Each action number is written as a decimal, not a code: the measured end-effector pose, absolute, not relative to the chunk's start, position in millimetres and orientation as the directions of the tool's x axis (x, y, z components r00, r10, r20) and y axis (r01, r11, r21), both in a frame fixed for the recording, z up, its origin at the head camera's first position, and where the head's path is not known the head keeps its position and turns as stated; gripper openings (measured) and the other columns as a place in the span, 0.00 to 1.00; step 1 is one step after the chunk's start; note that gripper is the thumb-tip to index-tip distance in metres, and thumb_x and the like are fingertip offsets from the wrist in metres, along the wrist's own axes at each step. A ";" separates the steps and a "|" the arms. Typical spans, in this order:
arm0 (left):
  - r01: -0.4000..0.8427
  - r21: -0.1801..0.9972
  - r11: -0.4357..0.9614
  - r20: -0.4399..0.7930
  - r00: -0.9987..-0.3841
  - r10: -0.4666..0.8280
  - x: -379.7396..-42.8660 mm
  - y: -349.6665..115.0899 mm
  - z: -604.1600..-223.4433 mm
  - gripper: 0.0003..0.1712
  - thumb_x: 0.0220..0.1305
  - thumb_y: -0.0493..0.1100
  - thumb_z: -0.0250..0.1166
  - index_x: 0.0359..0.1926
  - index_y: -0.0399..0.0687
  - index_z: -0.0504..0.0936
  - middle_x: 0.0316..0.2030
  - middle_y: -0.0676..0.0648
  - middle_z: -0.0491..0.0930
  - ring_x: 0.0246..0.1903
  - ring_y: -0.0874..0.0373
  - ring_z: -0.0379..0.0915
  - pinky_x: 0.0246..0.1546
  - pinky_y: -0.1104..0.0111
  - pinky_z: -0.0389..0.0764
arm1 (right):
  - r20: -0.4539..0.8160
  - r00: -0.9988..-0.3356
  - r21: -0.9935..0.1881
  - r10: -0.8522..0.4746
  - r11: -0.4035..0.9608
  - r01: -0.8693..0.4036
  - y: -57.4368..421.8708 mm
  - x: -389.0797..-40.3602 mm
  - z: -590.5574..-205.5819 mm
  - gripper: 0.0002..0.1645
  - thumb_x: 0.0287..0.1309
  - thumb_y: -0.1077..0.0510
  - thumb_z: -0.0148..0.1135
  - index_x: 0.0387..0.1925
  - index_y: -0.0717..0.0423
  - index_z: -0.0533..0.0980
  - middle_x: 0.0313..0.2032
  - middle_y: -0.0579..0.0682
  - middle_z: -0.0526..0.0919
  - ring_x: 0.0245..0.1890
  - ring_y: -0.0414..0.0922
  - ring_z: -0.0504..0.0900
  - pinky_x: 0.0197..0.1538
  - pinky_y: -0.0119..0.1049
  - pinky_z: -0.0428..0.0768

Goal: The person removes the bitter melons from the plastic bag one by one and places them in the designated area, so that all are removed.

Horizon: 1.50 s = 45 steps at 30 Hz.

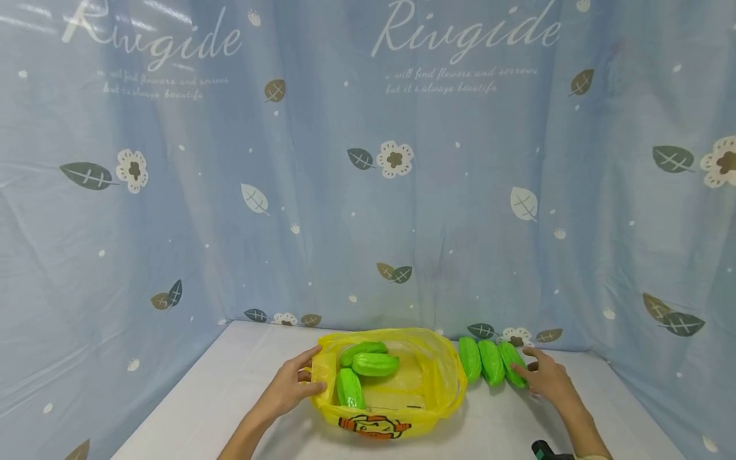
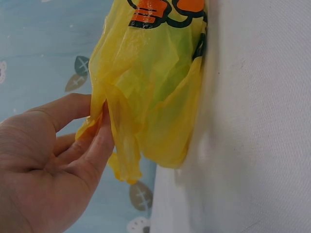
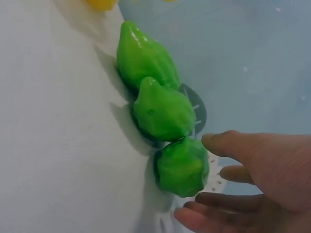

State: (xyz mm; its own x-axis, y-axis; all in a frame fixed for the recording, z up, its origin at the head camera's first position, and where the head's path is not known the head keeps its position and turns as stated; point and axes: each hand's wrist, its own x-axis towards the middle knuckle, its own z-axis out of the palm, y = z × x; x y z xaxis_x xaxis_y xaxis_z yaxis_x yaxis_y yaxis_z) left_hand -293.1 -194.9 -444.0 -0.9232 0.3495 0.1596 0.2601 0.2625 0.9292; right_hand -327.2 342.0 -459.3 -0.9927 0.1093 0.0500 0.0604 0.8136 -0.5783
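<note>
A yellow plastic bag (image 1: pixel 402 425) with a cartoon print lies spread wide at the centre of the table. Inside it are three green, ridged bitter melons (image 1: pixel 375 365). My left hand (image 1: pixel 287 386) holds the bag's left side; in the left wrist view its fingers (image 2: pixel 99 143) go in at a loose strap of the yellow film. To the right of the bag, three more bitter melons (image 1: pixel 491 362) lie side by side. My right hand (image 1: pixel 546 377) is at the rightmost one (image 3: pixel 182 167), thumb and fingers spread about it without closing. Whether they touch it, I cannot tell.
The white table (image 1: pixel 190 409) meets a blue patterned curtain (image 1: pixel 448 223) that hangs behind and on both sides. A dark object (image 1: pixel 543 450) with a green patch shows at the bottom edge, near my right forearm.
</note>
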 end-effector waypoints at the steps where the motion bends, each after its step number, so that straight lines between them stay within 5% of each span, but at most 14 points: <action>1: 0.259 0.929 0.263 0.159 -0.923 0.350 -292.9 -194.9 -443.8 0.48 0.58 0.34 0.69 0.73 0.29 0.53 0.54 0.30 0.71 0.44 0.49 0.81 0.37 0.70 0.84 | 0.057 -0.992 -0.564 0.110 0.823 0.058 341.8 -326.6 -458.0 0.46 0.64 0.42 0.60 0.67 0.72 0.60 0.51 0.78 0.76 0.28 0.50 0.86 0.33 0.46 0.83; 8: 0.259 0.929 0.264 0.158 -0.923 0.350 -291.9 -194.6 -444.0 0.48 0.58 0.34 0.70 0.73 0.29 0.53 0.53 0.30 0.72 0.44 0.49 0.81 0.38 0.70 0.84 | 0.129 -0.985 -0.479 0.112 0.877 0.037 340.4 -322.8 -450.2 0.45 0.63 0.39 0.60 0.63 0.74 0.65 0.50 0.78 0.77 0.48 0.71 0.78 0.42 0.58 0.80; 30: 0.265 0.922 0.281 0.164 -0.928 0.334 -294.4 -191.0 -439.0 0.47 0.57 0.34 0.69 0.73 0.29 0.54 0.51 0.32 0.73 0.43 0.50 0.81 0.37 0.70 0.84 | 0.383 -0.924 -0.425 0.008 0.890 -0.168 291.8 -305.6 -413.5 0.31 0.61 0.50 0.65 0.60 0.65 0.73 0.51 0.71 0.80 0.50 0.68 0.79 0.46 0.62 0.79; 45: 0.262 0.916 0.303 0.162 -0.934 0.319 -293.7 -193.3 -442.3 0.47 0.57 0.35 0.70 0.73 0.31 0.56 0.52 0.33 0.73 0.41 0.52 0.81 0.36 0.72 0.83 | 0.361 -0.930 -0.435 -0.071 0.869 -0.235 243.0 -296.0 -393.7 0.30 0.61 0.47 0.66 0.60 0.59 0.74 0.52 0.62 0.82 0.51 0.61 0.80 0.50 0.58 0.80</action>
